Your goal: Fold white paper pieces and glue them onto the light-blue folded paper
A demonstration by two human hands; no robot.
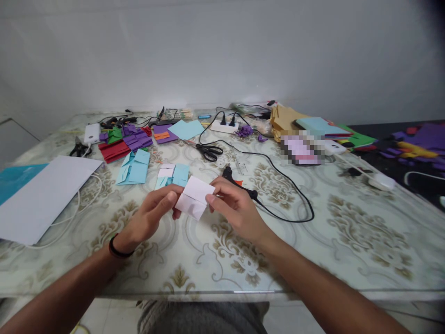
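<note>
Between my two hands is a small folded white paper (pixel 195 197) with a crease or slit across its middle, raised above the patterned tabletop. My left hand (pixel 153 211) grips its left edge, thumb on top and fingers beneath. At the right edge, my right hand (pixel 234 204) pinches it, with the fingers partly hidden behind. Just beyond lie folded light blue papers (pixel 181 175) with a small pale folded piece (pixel 166 170) among them. A black glue gun (pixel 239 183) with an orange trigger rests past my right hand.
Black scissors (pixel 208 152) lie in the middle, near a white power strip (pixel 224 126) with plugged cords. White sheets (pixel 52 195) are at left, beside light blue folded pieces (pixel 134 167) and purple ones (pixel 137 138). The glue gun's cable (pixel 309 204) loops at right, before stacked coloured paper (pixel 323 126).
</note>
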